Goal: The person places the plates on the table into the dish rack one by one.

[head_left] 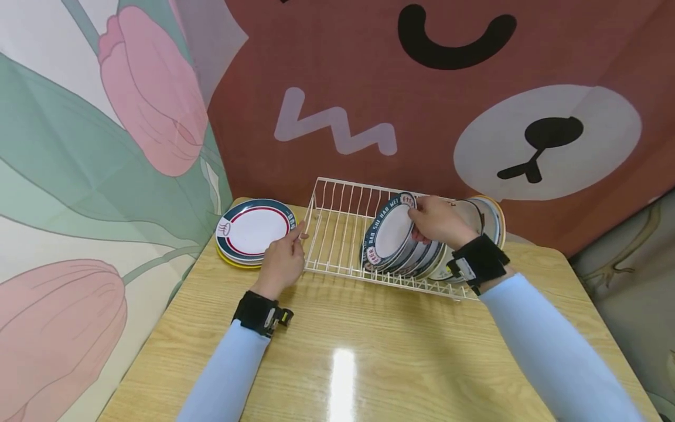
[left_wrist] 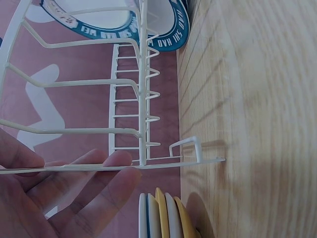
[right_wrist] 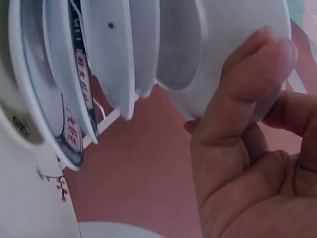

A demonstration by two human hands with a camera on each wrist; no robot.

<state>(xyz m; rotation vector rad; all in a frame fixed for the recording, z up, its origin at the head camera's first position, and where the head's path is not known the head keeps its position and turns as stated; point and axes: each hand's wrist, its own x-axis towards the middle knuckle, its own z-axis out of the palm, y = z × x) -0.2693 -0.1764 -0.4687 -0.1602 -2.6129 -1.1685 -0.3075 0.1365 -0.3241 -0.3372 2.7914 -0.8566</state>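
A white wire dish rack (head_left: 337, 274) stands on the table, and my left hand (head_left: 282, 261) pinches the wire of its left end. The left wrist view shows those fingers (left_wrist: 106, 191) on both sides of the end wire. My right hand (head_left: 440, 223) grips the upper right rim of a white plate (head_left: 391, 231) with a dark teal lettered border, which leans in the rack. In the right wrist view, thumb and fingers close on the rim of that plate (right_wrist: 237, 25). More plates (right_wrist: 109, 59) stand behind it in a row, partly hidden by my right hand.
Left of the rack, a stack of plates (head_left: 256, 230) lies flat on the table, white and yellow rims showing at its side. Larger dishes (head_left: 495, 217) lean at the rack's right end. A patterned cloth (head_left: 337, 76) hangs behind the wooden table (head_left: 369, 346).
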